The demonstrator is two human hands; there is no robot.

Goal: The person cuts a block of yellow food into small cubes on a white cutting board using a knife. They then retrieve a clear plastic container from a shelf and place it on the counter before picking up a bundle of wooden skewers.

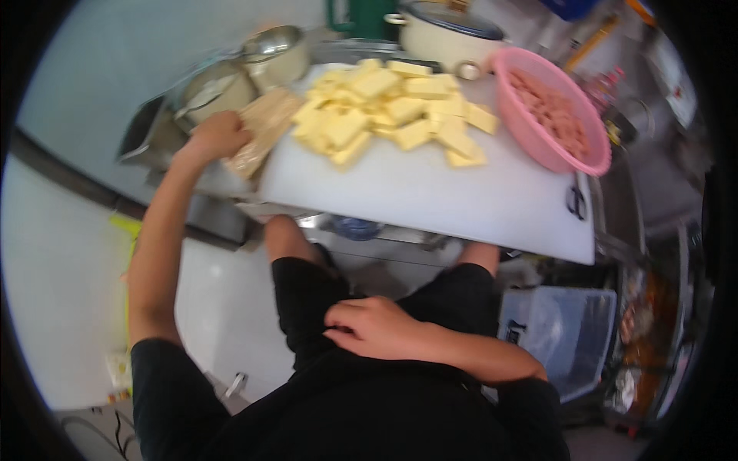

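My left hand (219, 135) is closed over the left edge of a flat tan packet (268, 127) in shiny clear wrap; its contents are too blurred to tell. The packet lies at the left end of a white cutting board (403, 190). A heap of pale yellow blocks (415, 109) covers the back of that board. My right hand (377, 328) rests at my lap over black shorts, fingers loosely curled and slightly apart, with nothing seen in them. Near the board's right end, a pink plastic basket (550, 112) holds many pink pieces (550, 109), perhaps sausage.
Behind the board stand a cream pot (444, 43) with a glass lid and a green container (372, 20). Metal pots (277, 55) and a bowl of white stuff (216, 86) crowd the left. A clear plastic bin (559, 340) sits low at right.
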